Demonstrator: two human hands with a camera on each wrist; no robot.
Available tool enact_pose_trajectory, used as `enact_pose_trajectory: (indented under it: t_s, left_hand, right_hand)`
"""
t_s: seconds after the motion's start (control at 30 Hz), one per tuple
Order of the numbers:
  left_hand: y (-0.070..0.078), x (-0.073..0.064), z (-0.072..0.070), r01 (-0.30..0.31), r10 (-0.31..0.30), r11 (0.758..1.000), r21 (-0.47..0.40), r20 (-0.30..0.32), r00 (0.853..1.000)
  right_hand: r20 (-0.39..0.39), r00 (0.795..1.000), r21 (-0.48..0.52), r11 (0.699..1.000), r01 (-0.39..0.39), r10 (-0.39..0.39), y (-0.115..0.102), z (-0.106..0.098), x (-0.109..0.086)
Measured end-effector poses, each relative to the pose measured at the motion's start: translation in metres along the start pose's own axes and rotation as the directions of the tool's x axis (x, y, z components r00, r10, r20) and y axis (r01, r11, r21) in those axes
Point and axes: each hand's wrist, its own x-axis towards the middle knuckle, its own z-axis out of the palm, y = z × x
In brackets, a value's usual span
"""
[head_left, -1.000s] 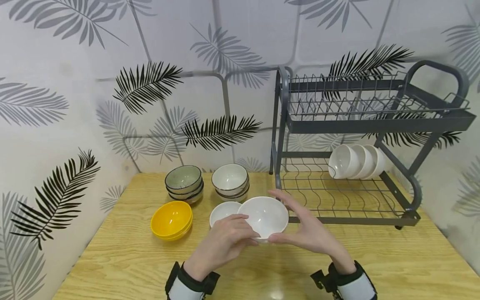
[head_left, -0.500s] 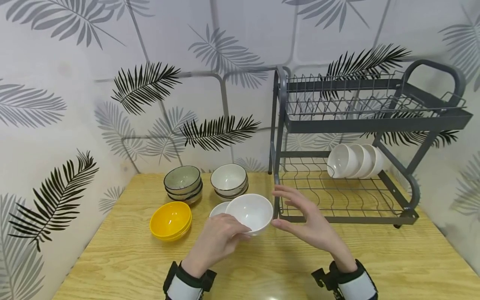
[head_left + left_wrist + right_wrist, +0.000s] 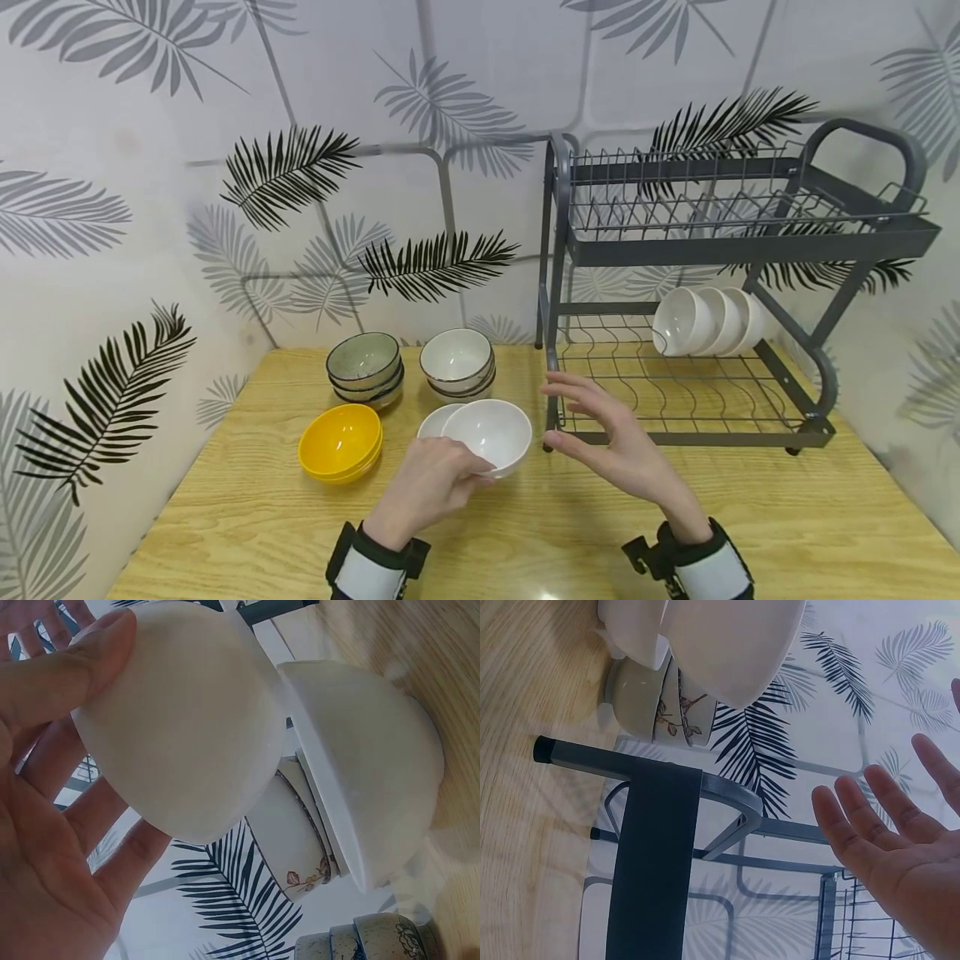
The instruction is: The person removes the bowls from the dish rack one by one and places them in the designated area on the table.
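My left hand [image 3: 433, 485] pinches the near-left rim of a plain white bowl [image 3: 491, 435], its thumb on the outer wall in the left wrist view. The bowl is held above the table with its mouth tilted toward the head camera. Behind it, partly hidden, a second white bowl [image 3: 433, 423] stands on the wood. To the right my right hand [image 3: 621, 443] hangs with spread, slightly bent fingers, holding nothing, apart from the bowl and in front of the rack's left corner. In the right wrist view its fingers [image 3: 896, 814] point away from the bowl.
A two-tier dark dish rack [image 3: 750, 250] stands at the right. Several white bowls [image 3: 686, 323] lean in its lower tier. Stacked yellow bowls [image 3: 341, 442], green-grey bowls [image 3: 365, 367] and brown-rimmed white bowls [image 3: 457, 360] stand left of it on the wooden table [image 3: 525, 542].
My left hand has carried the white bowl leftward, away from the right hand. The right hand has let go of the rim and opened a gap beside it.
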Motion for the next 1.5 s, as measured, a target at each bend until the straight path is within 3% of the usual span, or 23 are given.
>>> enact_pose_trajectory:
  t_s: [0.63,1.1,1.5]
  left_hand:
    - [-0.017,-0.007,0.004,0.088,-0.086,0.995,0.037,-0.028,0.996]
    - [-0.027,-0.011,0.011,0.148,-0.149,0.989,0.024,0.017,0.989]
    - [-0.031,-0.013,0.015,0.158,-0.158,0.987,0.012,0.044,0.986]
  right_hand:
    - [0.027,0.999,-0.055,0.998,-0.024,0.026,0.012,0.002,-0.001]
    - [0.035,0.999,-0.056,0.998,-0.021,0.023,0.014,0.003,0.0]
    - [0.043,0.999,-0.053,0.998,-0.021,0.023,0.014,0.003,-0.001]
